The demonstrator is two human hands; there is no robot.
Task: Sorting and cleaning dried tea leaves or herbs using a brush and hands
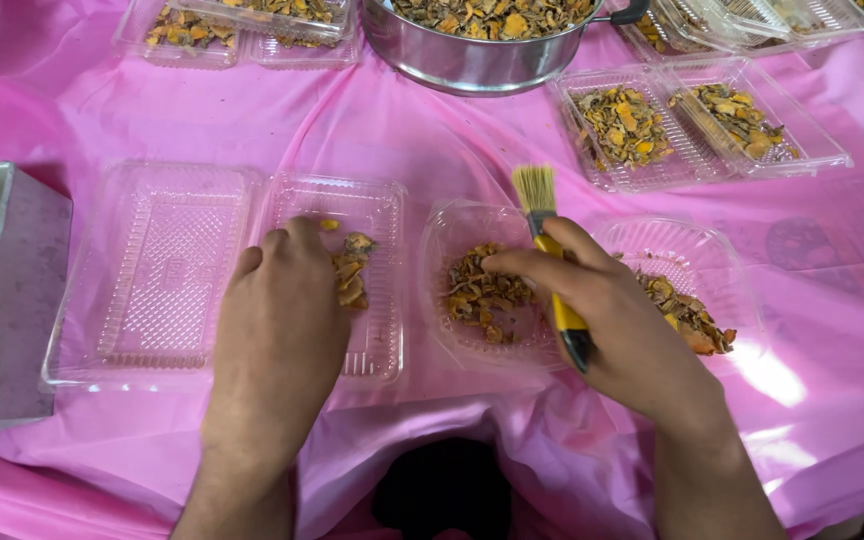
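Note:
My right hand (617, 320) grips a small brush (542, 215) with a yellow handle and pale bristles pointing away from me. Its fingers reach over an open clear plastic clamshell container (442, 235) holding brown and orange dried pieces (482, 290) in both halves. My left hand (277, 320) rests palm down in the right half of another open clear container (152, 270), fingers touching a small pile of the same dried pieces (354, 270). That container's left half holds nothing.
A steel pot (472, 60) full of dried pieces stands at the top centre. Several filled clear containers (692, 130) lie at the top left and right. A grey metal box (12, 300) sits at the left edge. Pink plastic sheet (832, 350) covers the table.

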